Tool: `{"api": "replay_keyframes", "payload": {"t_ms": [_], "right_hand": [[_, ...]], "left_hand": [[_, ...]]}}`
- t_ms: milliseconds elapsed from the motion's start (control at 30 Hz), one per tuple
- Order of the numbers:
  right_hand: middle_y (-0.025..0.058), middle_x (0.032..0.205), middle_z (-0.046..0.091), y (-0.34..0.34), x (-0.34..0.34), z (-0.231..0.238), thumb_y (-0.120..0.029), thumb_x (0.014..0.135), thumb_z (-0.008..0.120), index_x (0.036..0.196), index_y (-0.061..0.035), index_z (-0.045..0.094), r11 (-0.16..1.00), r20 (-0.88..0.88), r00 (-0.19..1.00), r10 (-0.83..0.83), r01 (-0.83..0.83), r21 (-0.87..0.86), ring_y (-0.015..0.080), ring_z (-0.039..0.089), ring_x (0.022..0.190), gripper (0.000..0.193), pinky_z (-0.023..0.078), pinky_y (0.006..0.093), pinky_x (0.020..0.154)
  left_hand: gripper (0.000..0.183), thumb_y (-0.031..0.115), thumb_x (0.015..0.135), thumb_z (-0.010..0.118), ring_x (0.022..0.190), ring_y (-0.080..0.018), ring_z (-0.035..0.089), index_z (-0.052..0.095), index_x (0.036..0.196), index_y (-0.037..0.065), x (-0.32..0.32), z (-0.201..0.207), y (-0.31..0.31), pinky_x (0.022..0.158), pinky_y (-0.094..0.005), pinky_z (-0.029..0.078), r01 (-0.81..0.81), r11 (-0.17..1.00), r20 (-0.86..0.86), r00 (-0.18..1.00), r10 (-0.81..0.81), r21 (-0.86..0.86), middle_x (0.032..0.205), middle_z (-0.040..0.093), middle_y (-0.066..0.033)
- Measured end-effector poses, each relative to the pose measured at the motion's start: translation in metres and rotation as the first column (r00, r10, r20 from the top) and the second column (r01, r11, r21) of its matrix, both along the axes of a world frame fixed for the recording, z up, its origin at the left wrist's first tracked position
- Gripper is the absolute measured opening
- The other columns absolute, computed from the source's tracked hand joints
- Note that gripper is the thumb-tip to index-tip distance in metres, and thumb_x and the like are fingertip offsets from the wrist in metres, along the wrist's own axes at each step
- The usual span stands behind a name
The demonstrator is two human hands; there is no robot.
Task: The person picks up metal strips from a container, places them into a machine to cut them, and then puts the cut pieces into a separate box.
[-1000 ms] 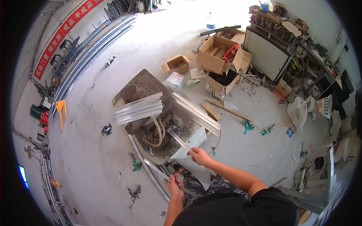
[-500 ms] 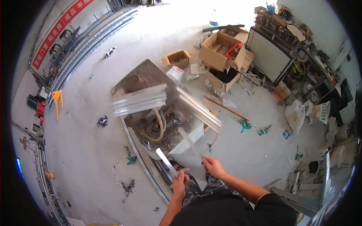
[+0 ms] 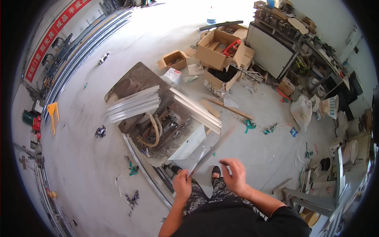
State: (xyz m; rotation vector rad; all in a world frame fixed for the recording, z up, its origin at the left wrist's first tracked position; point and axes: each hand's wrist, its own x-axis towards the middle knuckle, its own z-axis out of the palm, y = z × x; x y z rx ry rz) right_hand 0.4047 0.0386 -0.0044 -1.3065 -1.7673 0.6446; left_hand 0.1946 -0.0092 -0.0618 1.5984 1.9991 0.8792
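Metal strips [image 3: 205, 158] now sit pinched in left fingers [image 3: 185, 176] alone, right fingers [image 3: 229, 161] having released and spread.

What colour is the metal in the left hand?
The metal in the left hand is silvery grey; head view, partly blurred.

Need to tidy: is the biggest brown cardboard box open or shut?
Open: the box shows its interior, with a curved red object at its mouth.
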Motion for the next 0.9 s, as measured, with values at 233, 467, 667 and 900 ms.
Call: {"api": "replay_keyframes", "payload": {"t_ms": [233, 467, 667, 900], "right_hand": [[0.0117, 0.08, 0.063, 0.031, -0.002, 0.012, -0.024, 0.08, 0.059, 0.091, -0.0072, 0.06, 0.899, 0.552, 0.719, 0.421, -0.41, -0.152, 0.0308, 0.061, 0.077, 0.02, 0.049, 0.0436, 0.069], [0.0092, 0.062, 0.059, 0.015, 0.018, -0.057, -0.03, 0.088, 0.053, 0.079, -0.007, 0.058, 0.783, 0.281, 0.834, 0.475, -0.255, -0.568, 0.0257, 0.058, 0.055, 0.025, 0.046, 0.0367, 0.051], [0.0094, 0.058, 0.059, 0.084, -0.027, -0.044, -0.026, 0.088, 0.051, 0.075, -0.0022, 0.057, 0.603, -0.043, 0.942, 0.333, -0.247, -0.758, 0.0211, 0.058, 0.05, 0.029, 0.045, 0.0343, 0.052], [0.008, 0.055, 0.058, 0.128, -0.05, -0.056, -0.026, 0.088, 0.052, 0.075, 0.0004, 0.061, 0.683, -0.057, 0.936, 0.348, -0.295, -0.669, 0.0173, 0.057, 0.049, 0.031, 0.044, 0.0319, 0.051]], "left_hand": [[0.014, 0.008, 0.071, 0.061, 0.071, -0.032, 0.057, 0.058, 0.085, 0.007, -0.004, 0.028, 0.016, 0.063, -0.0416, 0.045, 0.339, 0.94, -0.147, 0.932, -0.332, 0.027, 0.073, 0.059, -0.0112], [0.01, 0.012, 0.087, 0.053, 0.065, -0.0255, 0.055, 0.055, 0.085, 0.002, -0.031, -0.014, -0.011, 0.06, -0.0347, 0.044, -0.106, 0.936, 0.011, 0.994, 0.108, 0.334, 0.07, 0.056, -0.0105], [0.027, 0.023, 0.098, 0.04, 0.056, -0.0052, 0.04, 0.053, 0.083, 0.004, -0.06, 0.007, -0.021, 0.051, -0.0221, 0.033, -0.582, 0.81, 0.592, 0.68, 0.432, 0.078, 0.064, 0.048, 0.0], [0.029, 0.026, 0.097, 0.041, 0.048, -0.0031, 0.03, 0.053, 0.081, 0.005, -0.046, -0.002, -0.043, 0.044, -0.0224, 0.023, -0.627, 0.779, 0.517, 0.676, 0.526, 0.027, 0.055, 0.034, 0.0048]]}}
